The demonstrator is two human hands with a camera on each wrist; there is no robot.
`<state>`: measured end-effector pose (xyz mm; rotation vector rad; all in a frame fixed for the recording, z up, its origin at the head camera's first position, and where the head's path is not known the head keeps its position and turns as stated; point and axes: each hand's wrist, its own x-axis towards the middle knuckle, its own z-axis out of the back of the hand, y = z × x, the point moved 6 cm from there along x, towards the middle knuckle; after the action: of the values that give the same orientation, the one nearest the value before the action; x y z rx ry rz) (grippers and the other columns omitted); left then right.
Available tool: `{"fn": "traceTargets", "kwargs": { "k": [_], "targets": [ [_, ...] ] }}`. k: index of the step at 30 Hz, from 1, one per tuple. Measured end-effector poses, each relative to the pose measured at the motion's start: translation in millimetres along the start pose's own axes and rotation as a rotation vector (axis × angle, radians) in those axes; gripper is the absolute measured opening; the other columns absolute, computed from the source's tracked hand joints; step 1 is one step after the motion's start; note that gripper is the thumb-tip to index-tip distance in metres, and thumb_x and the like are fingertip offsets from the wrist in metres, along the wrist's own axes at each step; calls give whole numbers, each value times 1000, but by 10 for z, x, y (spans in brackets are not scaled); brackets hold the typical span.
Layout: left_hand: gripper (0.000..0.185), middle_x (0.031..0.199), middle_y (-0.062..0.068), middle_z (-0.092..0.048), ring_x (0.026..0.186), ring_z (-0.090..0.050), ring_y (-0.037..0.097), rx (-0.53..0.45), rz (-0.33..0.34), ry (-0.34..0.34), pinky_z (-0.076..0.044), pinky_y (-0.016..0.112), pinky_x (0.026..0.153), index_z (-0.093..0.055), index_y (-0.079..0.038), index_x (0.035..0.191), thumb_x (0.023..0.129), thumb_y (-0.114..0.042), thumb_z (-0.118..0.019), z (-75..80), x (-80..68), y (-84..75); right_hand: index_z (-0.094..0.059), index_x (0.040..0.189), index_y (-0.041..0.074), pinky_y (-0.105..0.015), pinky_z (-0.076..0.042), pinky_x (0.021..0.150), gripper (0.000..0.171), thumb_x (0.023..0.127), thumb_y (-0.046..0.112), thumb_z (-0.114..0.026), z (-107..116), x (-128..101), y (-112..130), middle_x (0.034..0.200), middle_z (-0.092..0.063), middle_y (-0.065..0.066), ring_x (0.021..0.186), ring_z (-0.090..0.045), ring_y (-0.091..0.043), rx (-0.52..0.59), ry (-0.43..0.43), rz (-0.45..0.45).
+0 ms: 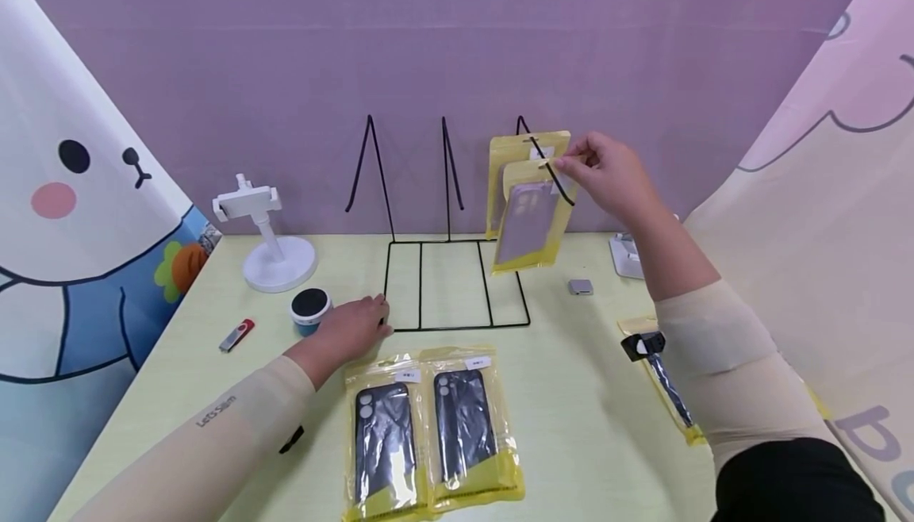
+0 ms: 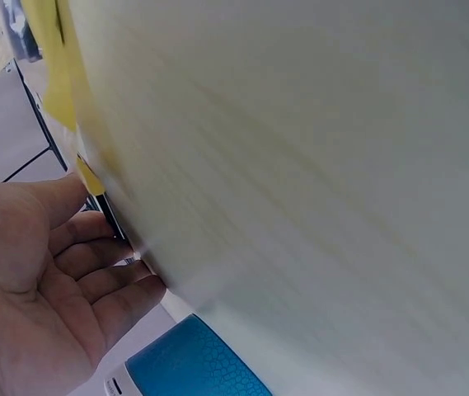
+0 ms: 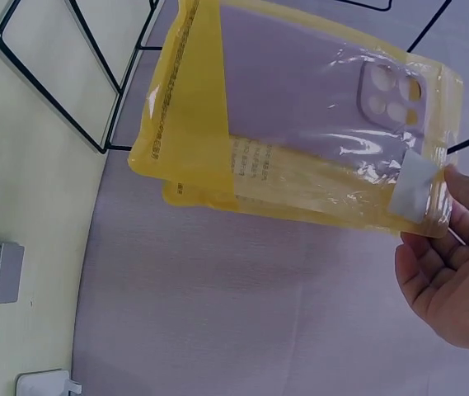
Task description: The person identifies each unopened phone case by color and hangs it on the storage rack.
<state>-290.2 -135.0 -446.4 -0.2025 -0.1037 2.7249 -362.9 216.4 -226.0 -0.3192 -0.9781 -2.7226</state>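
My right hand (image 1: 610,177) pinches the top corner of a yellow-edged clear pouch (image 1: 527,224) holding a light purple phone case. Its top edge overlaps the right hook (image 1: 562,191) of a black wire rack (image 1: 420,284), and the hook's tip sticks out in front. A second yellow pouch (image 1: 497,157) hangs behind it on that hook. Down at the rack base's front left corner, my left hand (image 1: 350,332) grips the wire, thumb on one side and fingers on the other in the left wrist view. The rack's left and middle hooks carry nothing.
Two pouches with dark phone cases (image 1: 385,443) lie in front of the rack. Left stand a white phone stand (image 1: 278,264), a round blue-and-white item (image 1: 311,308) and a red USB stick (image 1: 237,335). Right are a small grey block (image 1: 581,287) and a yellow package (image 1: 660,371).
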Motion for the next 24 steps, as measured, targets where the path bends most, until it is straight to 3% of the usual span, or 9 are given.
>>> {"fn": "traceTargets", "kwargs": {
  "k": [15, 24],
  "targets": [
    [48, 150, 18, -45, 132, -48, 40, 2, -5, -5, -48, 57, 99, -53, -4, 137, 100, -33, -56, 0, 19, -26, -59, 111, 12, -33, -44, 71, 46, 92, 54, -60, 27, 46, -28, 101, -61, -5, 89, -53, -20, -11, -11, 1],
    [51, 151, 18, -43, 137, -43, 39, -1, 0, 9, -44, 57, 105, -50, -3, 141, 101, -33, -55, -7, 33, -28, -52, 134, 9, -31, -47, 85, 57, 96, 50, -56, 161, -84, -93, 118, -57, -7, 107, -54, -21, 41, -42, -1]
  ]
}}
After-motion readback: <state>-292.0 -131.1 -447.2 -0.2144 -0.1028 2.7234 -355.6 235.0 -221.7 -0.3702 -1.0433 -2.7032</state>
